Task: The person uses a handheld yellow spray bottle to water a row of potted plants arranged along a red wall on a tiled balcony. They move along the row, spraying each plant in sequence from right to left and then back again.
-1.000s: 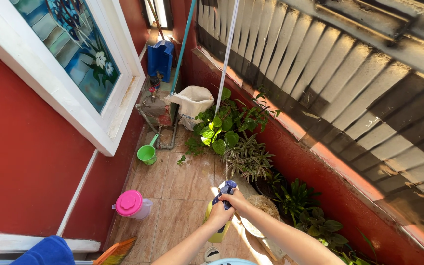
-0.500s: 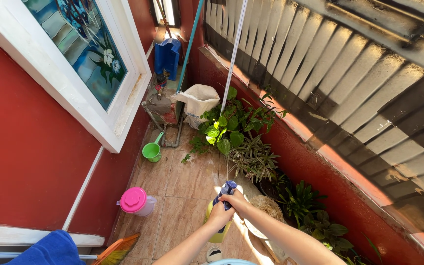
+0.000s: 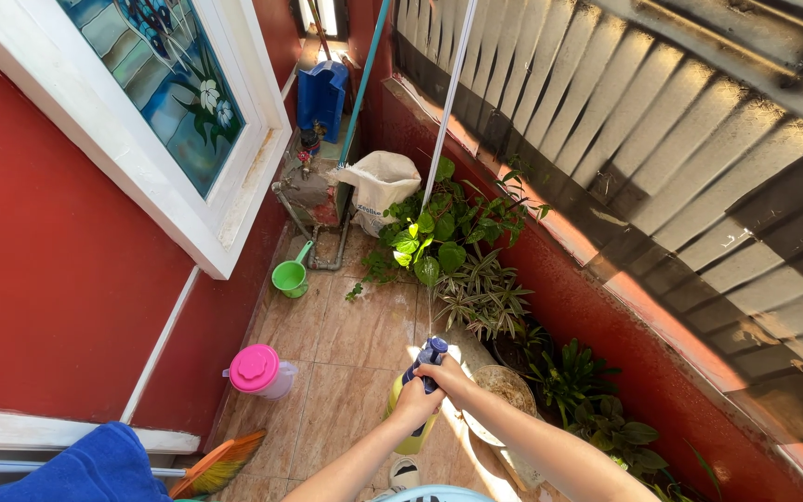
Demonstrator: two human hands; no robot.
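Both hands gripped the yellow spray bottle (image 3: pixel 411 409): left hand (image 3: pixel 414 405) closed around its neck, right hand (image 3: pixel 446 374) closed over the blue trigger head (image 3: pixel 429 354), aimed toward the leafy plants (image 3: pixel 448 244).

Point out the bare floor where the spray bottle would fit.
Free tiles lie between the pink-lidded jug, green scoop and spray bottle. Crowded: the right wall's row of plants, the corner by the white sack.

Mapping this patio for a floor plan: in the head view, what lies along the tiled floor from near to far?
Broom → spray bottle → pink-lidded jug → green scoop → white sack → blue container.
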